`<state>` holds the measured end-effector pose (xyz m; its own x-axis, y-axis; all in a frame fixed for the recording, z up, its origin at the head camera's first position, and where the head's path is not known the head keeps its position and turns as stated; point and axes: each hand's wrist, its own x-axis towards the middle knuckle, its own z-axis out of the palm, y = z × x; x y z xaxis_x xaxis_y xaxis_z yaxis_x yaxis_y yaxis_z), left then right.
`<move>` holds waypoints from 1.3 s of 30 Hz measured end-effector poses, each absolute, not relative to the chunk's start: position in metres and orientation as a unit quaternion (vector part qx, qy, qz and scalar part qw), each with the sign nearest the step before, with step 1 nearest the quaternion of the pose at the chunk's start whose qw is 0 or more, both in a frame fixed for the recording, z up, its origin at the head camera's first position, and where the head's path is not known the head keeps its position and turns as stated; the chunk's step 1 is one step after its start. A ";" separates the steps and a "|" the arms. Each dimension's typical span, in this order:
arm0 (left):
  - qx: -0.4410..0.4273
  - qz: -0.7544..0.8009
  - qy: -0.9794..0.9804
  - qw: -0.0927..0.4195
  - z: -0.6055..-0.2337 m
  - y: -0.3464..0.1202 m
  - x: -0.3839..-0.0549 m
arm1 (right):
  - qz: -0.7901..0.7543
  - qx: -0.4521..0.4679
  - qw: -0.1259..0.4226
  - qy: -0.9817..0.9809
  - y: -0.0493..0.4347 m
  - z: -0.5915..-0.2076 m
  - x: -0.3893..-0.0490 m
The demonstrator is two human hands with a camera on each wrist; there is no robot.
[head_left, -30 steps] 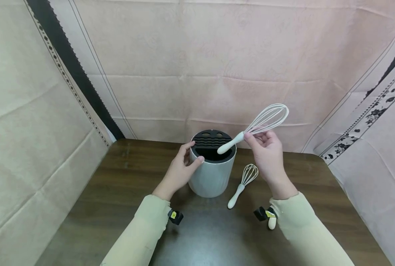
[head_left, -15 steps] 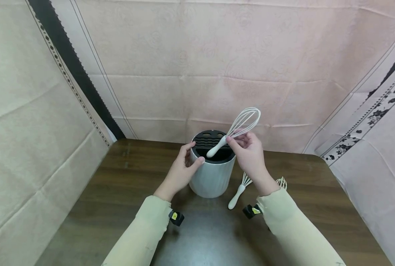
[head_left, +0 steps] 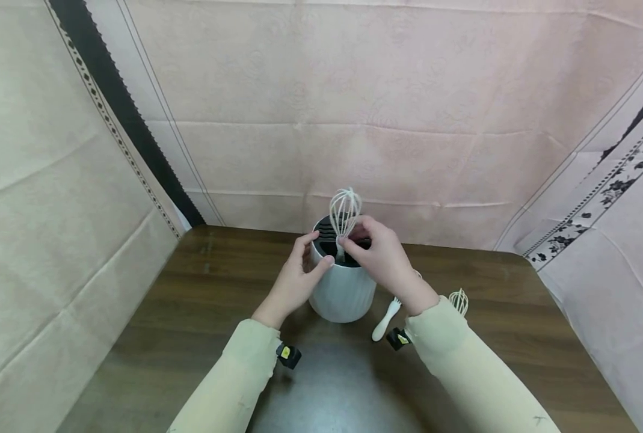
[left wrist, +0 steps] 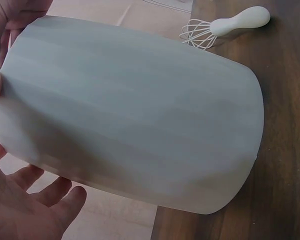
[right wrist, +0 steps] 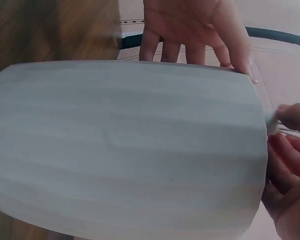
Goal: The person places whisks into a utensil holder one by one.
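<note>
A pale grey utensil holder (head_left: 343, 297) with a black slotted top stands upright on the table. My left hand (head_left: 291, 279) grips its left side near the rim, thumb in front. Pinched in my right hand (head_left: 383, 258), near where wires meet handle, is a white whisk (head_left: 345, 207). The whisk stands nearly upright, wires up, its handle going down into the front opening of the black top. The handle's lower end is hidden inside. A smaller whisk (head_left: 387, 319) lies on the table right of the holder, partly under my right hand; its handle (left wrist: 245, 21) shows in the left wrist view.
Another whisk (head_left: 459, 300) lies farther right, mostly hidden by my right sleeve. The brown wooden table (head_left: 234, 258) ends just behind the holder, where a pinkish cloth backdrop (head_left: 245, 150) hangs. More cloth hangs at both sides.
My right hand has moved left with the whisk, which has turned from slanted to nearly upright, its handle now entering the holder. My left hand has kept its place on the holder.
</note>
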<state>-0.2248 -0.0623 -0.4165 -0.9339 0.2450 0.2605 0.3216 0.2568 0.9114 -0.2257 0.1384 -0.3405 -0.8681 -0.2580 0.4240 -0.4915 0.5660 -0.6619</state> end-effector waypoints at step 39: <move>-0.167 -0.573 -0.802 0.039 -0.420 -0.061 -0.227 | 0.281 0.228 0.093 -0.928 0.169 -0.329 -0.216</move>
<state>-0.2271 -0.0609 -0.4204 -0.9411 0.2232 0.2542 0.3129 0.2886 0.9049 -0.2160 0.1694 -0.3289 -0.8787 -0.3713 0.3000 -0.4753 0.7384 -0.4784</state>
